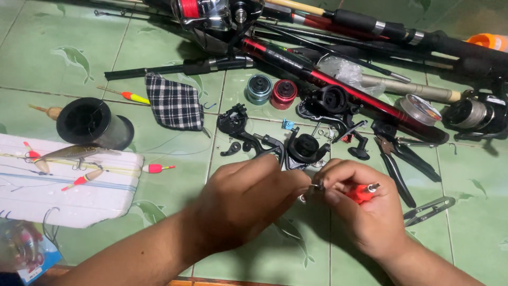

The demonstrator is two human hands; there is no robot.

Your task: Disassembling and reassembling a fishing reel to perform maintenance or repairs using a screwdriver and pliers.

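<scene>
Right at the lower middle of the frame, both hands are meeting over the green tiled floor. The right hand is pinching a small red-handled tool between thumb and fingers, its metal tip poking out to the right. The left hand is curling its fingers in against a tiny silvery metal part right where the two hands are touching; can't really tell what that bit is, it's too small.

Just above the hands, black reel parts are lying scattered, with a blue spool and a red spool sitting side by side a bit higher up. To the right of the hands, black pliers are resting on the tiles. A checkered cloth is lying left of the spools, and a big black line spool is sitting further left. Down at the left edge, a white foam block is carrying red-tipped floats and a fish-shaped lure. Fishing rods are piling up across the top of the frame.
</scene>
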